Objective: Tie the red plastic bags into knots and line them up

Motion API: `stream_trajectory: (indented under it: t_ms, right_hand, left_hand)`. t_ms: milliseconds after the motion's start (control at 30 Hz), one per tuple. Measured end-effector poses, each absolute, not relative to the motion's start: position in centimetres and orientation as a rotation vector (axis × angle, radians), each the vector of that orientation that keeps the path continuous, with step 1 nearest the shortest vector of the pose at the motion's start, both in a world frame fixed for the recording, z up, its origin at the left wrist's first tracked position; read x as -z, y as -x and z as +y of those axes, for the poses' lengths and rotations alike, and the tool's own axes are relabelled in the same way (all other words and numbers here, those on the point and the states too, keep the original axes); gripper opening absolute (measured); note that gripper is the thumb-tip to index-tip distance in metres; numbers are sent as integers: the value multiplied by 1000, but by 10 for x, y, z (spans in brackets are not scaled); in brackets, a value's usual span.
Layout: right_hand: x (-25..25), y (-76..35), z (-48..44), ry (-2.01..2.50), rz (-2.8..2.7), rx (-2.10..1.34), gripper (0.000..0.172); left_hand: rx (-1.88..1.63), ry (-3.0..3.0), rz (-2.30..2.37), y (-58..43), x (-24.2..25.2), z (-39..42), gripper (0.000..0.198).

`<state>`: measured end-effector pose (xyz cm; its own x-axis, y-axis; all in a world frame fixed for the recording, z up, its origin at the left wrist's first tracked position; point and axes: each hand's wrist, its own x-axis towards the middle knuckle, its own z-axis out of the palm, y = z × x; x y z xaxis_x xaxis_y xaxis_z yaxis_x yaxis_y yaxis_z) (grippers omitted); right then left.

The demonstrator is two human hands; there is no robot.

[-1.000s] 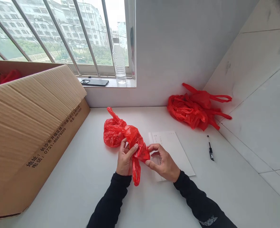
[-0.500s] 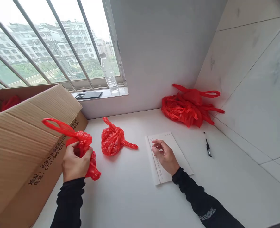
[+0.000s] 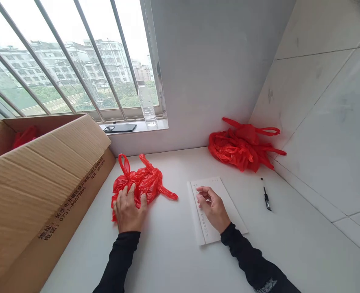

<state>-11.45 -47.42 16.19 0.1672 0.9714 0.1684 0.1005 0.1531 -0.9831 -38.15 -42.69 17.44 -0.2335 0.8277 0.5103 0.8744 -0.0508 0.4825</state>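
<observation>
My left hand (image 3: 128,208) lies on a crumpled red plastic bag (image 3: 121,185) on the white counter (image 3: 167,252), fingers stretched over it. That bag rests against a second knotted red bag (image 3: 151,181) just to its right. My right hand (image 3: 210,207) rests on a white sheet of paper (image 3: 225,193), fingers loosely curled, holding nothing that I can see. Both arms wear black sleeves.
A large open cardboard box (image 3: 36,179) with something red inside fills the left. A heap of red bags (image 3: 241,144) sits in the back right corner. A black pen (image 3: 267,199) lies near the tiled wall. A phone (image 3: 120,128) and a water bottle (image 3: 146,103) stand on the windowsill.
My left hand carried a red bag left toward the box, then brought it back down beside the knotted bag. My right hand let go and settled on the paper.
</observation>
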Motion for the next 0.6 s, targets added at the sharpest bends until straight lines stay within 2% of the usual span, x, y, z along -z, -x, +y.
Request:
stream_trajectory:
  t_ms: [133,267,467,600]
  right_hand:
    - [-161,112,-470,1249,-1194,-853,29]
    - [-162,98,-459,1278,-1175,-711,30]
    - [-207,44,-404,1419,-1250,-269,31]
    - [-240,10,-356,1522,-1359,-64,24]
  left_hand:
    - [1665,2032,-1868,327,-178,-455,37]
    - [2227,2301,-1700,276,-175,-477,32]
    - [2334,2426,-1630,270,-154,-470,31]
    - [2474,2383,-1678,276,-150,-474,28]
